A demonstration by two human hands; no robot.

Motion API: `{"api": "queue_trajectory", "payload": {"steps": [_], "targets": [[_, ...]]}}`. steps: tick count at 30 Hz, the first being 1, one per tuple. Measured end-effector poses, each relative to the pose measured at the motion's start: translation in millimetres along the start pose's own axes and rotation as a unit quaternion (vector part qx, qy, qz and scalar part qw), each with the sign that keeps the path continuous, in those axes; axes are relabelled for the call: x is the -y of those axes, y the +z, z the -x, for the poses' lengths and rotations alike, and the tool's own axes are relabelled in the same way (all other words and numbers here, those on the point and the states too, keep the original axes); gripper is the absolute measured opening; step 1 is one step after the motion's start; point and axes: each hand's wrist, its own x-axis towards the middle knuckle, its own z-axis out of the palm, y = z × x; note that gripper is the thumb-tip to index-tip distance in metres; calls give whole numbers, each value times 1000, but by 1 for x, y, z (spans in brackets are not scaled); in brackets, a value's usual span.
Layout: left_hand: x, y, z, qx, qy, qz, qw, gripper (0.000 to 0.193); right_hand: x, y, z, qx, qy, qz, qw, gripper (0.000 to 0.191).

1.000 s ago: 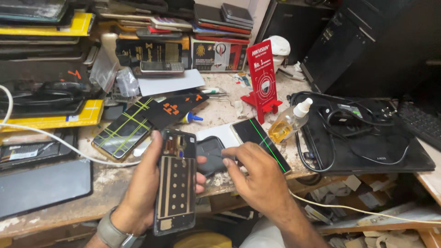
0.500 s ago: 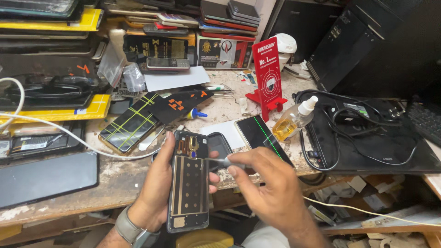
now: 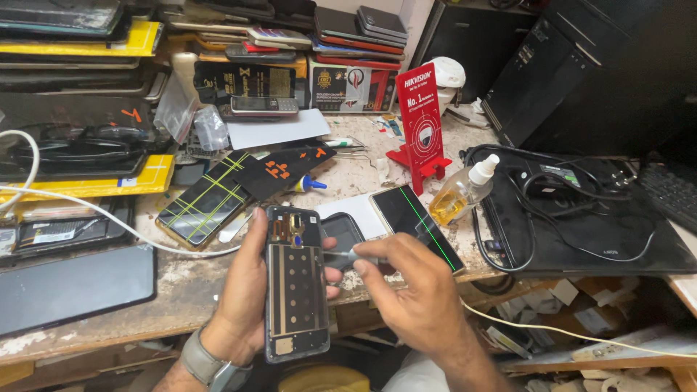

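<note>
Two hands (image 3: 327,297), flat metallic phone frame (image 3: 295,290)

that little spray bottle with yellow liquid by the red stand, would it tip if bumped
Probably: the spray bottle is narrow, already looks tilted, and is only partly filled, so likely light. It looks like clear plastic, so it would likely survive a fall. A cable loops right beside it and could snag it.
</note>
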Motion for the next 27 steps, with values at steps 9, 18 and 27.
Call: {"api": "queue_trajectory", "payload": {"steps": [9,18,27], "targets": [[-5,3,5,-64,38,-25,997,81,-5,4,0,7,7,-13,1000,15],[-13,8,2,-88,-1,-72,994,88,-18,11,0,-15,44,-2,999,15],[-10,2,10,52,28,-47,997,98,-9,-2,0,-55,-3,-1,998,16]]}}
